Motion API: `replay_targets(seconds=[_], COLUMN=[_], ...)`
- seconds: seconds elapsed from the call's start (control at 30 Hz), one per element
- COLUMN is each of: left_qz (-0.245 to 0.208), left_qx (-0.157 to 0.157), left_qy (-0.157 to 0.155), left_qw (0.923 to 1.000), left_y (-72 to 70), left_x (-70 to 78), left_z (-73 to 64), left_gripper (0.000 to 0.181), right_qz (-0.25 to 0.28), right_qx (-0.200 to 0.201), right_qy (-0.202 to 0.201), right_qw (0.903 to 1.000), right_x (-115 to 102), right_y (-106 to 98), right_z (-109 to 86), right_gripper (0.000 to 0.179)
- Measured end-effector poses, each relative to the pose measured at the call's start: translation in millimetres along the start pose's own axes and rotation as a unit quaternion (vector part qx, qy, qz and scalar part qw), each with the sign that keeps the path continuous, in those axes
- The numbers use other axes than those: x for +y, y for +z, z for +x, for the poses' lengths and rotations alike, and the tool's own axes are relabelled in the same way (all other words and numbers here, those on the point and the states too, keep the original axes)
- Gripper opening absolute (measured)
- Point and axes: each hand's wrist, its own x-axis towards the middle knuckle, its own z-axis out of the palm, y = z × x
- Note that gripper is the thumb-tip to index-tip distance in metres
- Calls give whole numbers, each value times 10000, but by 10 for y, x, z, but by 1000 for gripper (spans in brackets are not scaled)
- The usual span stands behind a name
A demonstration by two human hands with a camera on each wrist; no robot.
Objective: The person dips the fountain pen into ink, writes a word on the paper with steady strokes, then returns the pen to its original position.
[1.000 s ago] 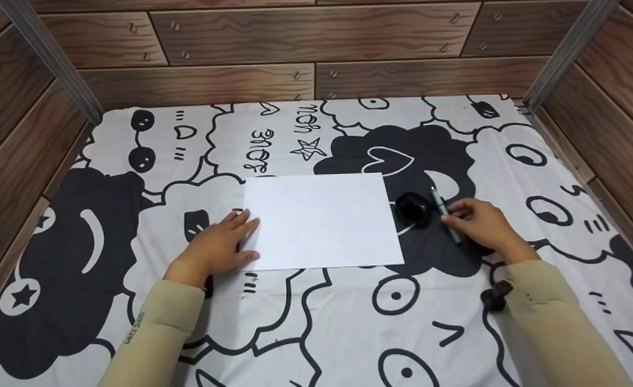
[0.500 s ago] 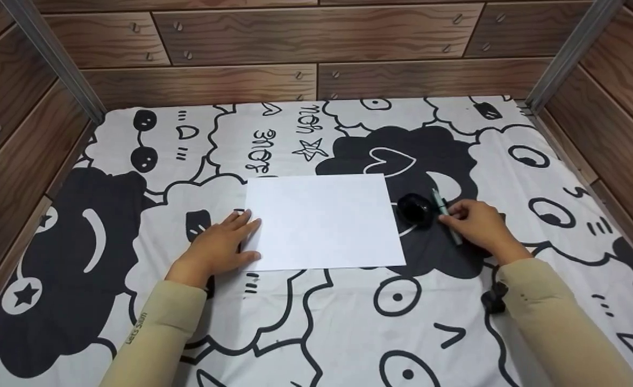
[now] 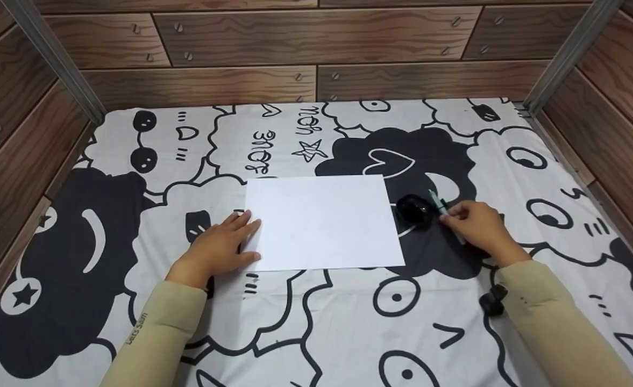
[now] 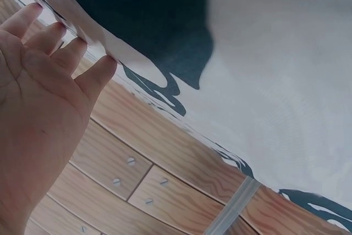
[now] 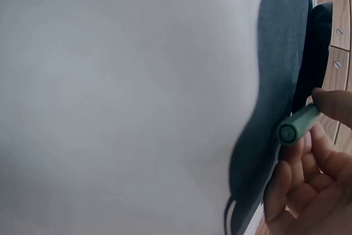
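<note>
Basically, the right hand (image 3: 477, 228) has the green pen (image 3: 438, 202) pinched over right of the paper (image 3: 324, 223), pen's long axis slanting away and leftward, while the left hand (image 3: 219, 245) sits straight-fingered on the sheet's left edge.

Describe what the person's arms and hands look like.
The long beige fabric left sleeve bears small dark lettering on its outer side, hard to read. The matching beige fabric right sleeve has a few tiny dark specks. A small black object beside it may be worn; unclear. The left hand and right hand are gloveless.
</note>
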Motion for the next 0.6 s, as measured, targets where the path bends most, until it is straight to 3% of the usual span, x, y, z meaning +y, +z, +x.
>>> replay_targets(seconds=[0.33, 0.6], left_qz=[40, 48], left_qx=[-9, 53], left_qy=[38, 53], left_qw=[10000, 10000], left_y=[-4, 5], left_x=[-6, -2], left_z=[-5, -9], left_gripper=[70, 69], right_qz=[228, 907], right_qx=[221, 449], right_qy=[-77, -185], right_qw=[9995, 9947], right_x=[-50, -78], right_y=[-53, -49], right_z=[-34, -46], right_gripper=[29, 29])
